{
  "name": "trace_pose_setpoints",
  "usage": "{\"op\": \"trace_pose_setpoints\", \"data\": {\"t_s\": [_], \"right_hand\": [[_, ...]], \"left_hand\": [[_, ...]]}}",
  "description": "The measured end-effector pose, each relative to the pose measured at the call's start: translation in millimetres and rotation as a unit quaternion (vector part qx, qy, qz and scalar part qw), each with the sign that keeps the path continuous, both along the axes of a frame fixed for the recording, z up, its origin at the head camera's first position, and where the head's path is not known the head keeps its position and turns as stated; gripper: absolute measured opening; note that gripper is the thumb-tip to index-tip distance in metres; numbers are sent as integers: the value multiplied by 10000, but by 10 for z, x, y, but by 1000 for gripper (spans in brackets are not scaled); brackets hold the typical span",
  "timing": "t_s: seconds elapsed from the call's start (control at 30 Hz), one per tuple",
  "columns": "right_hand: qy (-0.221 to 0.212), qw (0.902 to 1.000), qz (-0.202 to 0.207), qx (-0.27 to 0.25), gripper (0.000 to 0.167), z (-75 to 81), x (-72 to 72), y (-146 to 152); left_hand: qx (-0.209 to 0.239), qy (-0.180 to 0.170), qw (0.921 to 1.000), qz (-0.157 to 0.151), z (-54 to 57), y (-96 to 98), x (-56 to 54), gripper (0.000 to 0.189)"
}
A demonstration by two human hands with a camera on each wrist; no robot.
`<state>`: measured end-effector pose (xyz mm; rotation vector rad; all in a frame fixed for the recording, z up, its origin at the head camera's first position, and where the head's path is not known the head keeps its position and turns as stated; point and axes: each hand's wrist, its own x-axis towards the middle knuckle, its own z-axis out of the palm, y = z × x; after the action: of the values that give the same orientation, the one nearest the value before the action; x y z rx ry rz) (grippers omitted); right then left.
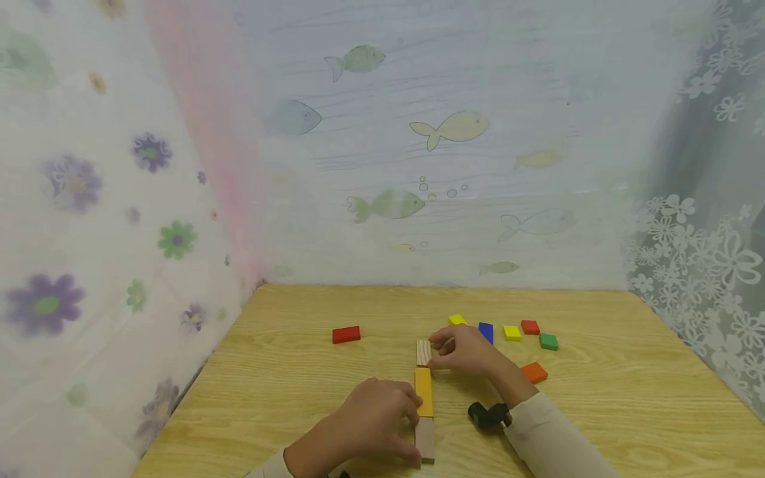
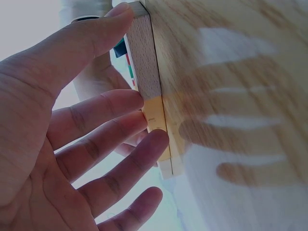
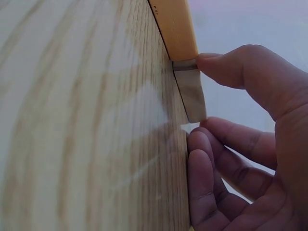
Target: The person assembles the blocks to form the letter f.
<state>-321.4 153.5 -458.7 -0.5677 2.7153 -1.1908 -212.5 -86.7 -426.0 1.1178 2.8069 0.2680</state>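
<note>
Left hand (image 1: 382, 418) is spreading its fingers loosely, gripping nothing, thumb and fingertips touching the plain block (image 1: 425, 441) and yellow block (image 1: 424, 385) | right hand (image 1: 469, 352) is pinching the striped block (image 1: 424, 354) end to end | all three are lying in line mid-table (image 1: 287, 385), striped farthest | a red block (image 1: 346, 334) is lying apart, farther left

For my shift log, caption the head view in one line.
Left hand and right hand flank plain block, yellow block and striped block, laid end to end, near to far.

Ten blocks (image 1: 424, 392), two hands (image 1: 382, 415), one table (image 1: 287, 372)
</note>
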Motion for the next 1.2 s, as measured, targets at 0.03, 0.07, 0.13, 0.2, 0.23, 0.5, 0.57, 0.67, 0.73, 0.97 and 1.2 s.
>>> {"op": "trace_pose_setpoints", "data": {"t_s": [0.03,0.07,0.13,0.2,0.23,0.5,0.57,0.67,0.73,0.97,1.2], "right_hand": [[10,10000,-18,13,45,4,3,-3],[32,10000,-41,35,44,7,6,-6],[56,9999,-84,69,43,11,9,-12],[75,9999,-116,97,42,14,12,-19],[71,9999,-125,96,41,14,13,-20],[65,9999,-115,79,44,8,12,-20],[61,9999,-92,70,44,9,11,-19],[71,9999,-52,52,44,10,12,-16],[73,10000,-33,37,44,10,12,-14],[83,10000,9,32,44,1,1,-9],[95,9999,55,54,45,8,7,-1]], "left_hand": [[-4,20,10000,-12,2,0,1,36],[-12,46,10000,-20,4,0,5,36],[-29,93,9999,-36,10,0,12,36],[-41,118,9999,-43,16,0,19,36],[-50,132,9999,-46,19,1,22,36],[-136,99,9999,-26,30,7,24,34],[-136,90,9999,-22,30,8,21,34],[-137,105,9998,-27,26,7,19,34],[-130,123,9998,-33,22,5,20,35],[-88,189,9998,-49,15,-3,25,36],[-84,182,9998,-63,19,1,25,35]]}}
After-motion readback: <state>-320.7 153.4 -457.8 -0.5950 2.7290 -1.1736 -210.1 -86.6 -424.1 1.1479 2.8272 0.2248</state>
